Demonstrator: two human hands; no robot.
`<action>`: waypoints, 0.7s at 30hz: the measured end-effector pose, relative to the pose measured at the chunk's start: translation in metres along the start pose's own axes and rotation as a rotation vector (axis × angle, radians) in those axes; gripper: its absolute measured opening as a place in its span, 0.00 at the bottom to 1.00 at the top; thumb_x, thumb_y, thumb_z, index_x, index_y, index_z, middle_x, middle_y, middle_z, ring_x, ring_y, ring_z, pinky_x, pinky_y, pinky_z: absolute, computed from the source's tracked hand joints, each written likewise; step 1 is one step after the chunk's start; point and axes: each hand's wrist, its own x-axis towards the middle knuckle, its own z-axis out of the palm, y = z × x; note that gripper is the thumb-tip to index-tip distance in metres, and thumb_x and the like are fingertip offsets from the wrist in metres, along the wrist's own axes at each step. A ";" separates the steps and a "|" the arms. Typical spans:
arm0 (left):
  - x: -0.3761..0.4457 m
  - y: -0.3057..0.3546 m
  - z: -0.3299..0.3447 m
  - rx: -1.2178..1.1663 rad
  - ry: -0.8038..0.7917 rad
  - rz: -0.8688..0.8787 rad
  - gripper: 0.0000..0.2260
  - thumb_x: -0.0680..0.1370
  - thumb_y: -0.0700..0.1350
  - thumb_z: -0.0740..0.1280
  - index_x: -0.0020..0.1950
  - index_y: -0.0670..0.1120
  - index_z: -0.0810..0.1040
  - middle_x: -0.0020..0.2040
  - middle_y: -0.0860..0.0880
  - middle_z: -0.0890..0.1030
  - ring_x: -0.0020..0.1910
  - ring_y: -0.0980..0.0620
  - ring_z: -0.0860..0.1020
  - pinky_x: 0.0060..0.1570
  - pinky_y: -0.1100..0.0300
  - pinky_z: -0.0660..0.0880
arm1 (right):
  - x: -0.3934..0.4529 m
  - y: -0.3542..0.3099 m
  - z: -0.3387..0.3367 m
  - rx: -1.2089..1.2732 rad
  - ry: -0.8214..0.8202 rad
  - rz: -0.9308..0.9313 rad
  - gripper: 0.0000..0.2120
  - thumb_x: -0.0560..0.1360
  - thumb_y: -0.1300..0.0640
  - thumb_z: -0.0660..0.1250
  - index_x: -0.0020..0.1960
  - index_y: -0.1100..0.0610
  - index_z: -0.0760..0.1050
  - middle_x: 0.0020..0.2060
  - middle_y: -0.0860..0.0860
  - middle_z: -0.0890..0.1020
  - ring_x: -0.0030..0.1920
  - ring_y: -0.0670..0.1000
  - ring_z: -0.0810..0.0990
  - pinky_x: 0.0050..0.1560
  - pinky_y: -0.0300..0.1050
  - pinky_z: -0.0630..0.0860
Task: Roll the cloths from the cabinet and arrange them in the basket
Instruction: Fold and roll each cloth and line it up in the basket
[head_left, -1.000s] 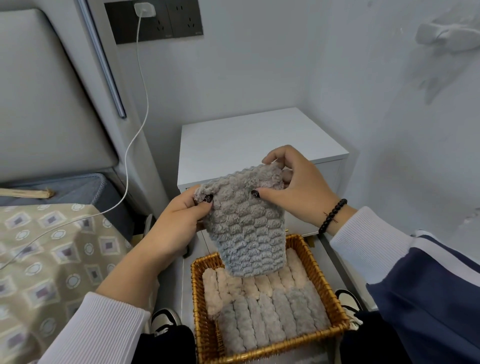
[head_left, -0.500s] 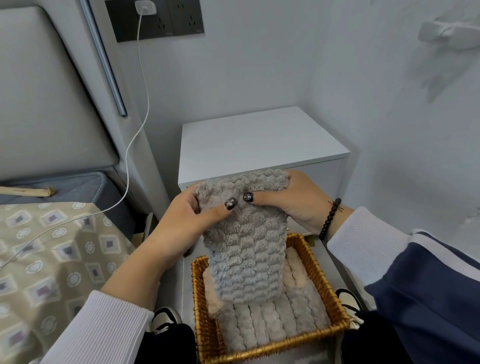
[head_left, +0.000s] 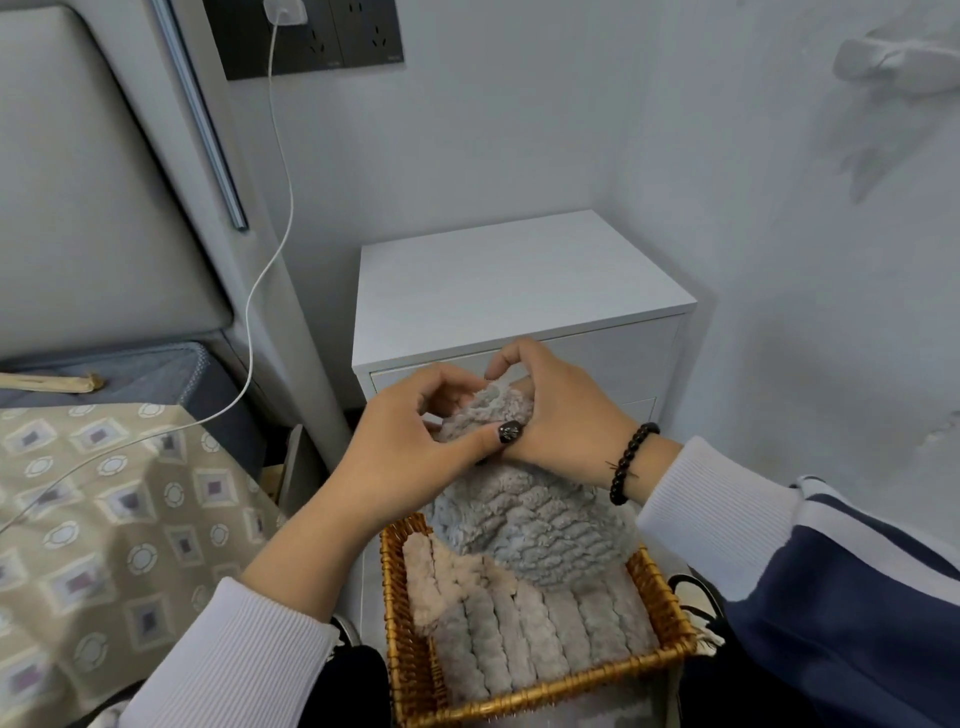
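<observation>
A fluffy grey cloth (head_left: 524, 525) hangs from both my hands above a wicker basket (head_left: 410, 649). My left hand (head_left: 410, 447) and my right hand (head_left: 561, 415) pinch its top edge close together, with the upper part curled between the fingers. Its lower end droops onto the basket's far side. Inside the basket lies another plush cloth (head_left: 519, 629), beige and grey, spread flat. The white cabinet (head_left: 509, 291) stands just behind my hands, its drawers shut.
A bed with a patterned beige cover (head_left: 104, 519) fills the left. A white charging cable (head_left: 265, 270) runs from the wall socket (head_left: 311, 36) down across the bed. The grey wall is close on the right. Dark shoes sit beside the basket.
My hands have come together and lowered slightly. The cloth's top edge, held flat and spread before, is now curled over between my fingers, and the cloth hangs shorter.
</observation>
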 end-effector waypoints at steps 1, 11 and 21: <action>0.001 0.000 0.004 0.042 0.001 0.003 0.09 0.71 0.46 0.77 0.48 0.54 0.81 0.43 0.54 0.82 0.42 0.56 0.79 0.41 0.64 0.74 | 0.000 0.001 0.001 -0.004 0.001 0.002 0.29 0.64 0.53 0.78 0.57 0.46 0.65 0.41 0.50 0.82 0.39 0.48 0.80 0.41 0.46 0.78; 0.014 -0.005 0.000 0.089 0.231 -0.045 0.07 0.82 0.46 0.63 0.44 0.53 0.70 0.36 0.50 0.76 0.30 0.60 0.71 0.31 0.66 0.68 | -0.006 0.017 -0.019 -0.038 -0.238 0.109 0.20 0.68 0.46 0.76 0.56 0.51 0.78 0.51 0.42 0.81 0.50 0.42 0.80 0.53 0.37 0.77; 0.019 -0.033 -0.034 0.103 0.527 -0.172 0.04 0.82 0.50 0.62 0.48 0.53 0.72 0.39 0.54 0.76 0.36 0.60 0.72 0.37 0.57 0.70 | -0.013 0.052 -0.064 -0.019 -0.209 0.228 0.08 0.69 0.48 0.76 0.45 0.48 0.82 0.46 0.43 0.85 0.48 0.49 0.84 0.51 0.40 0.80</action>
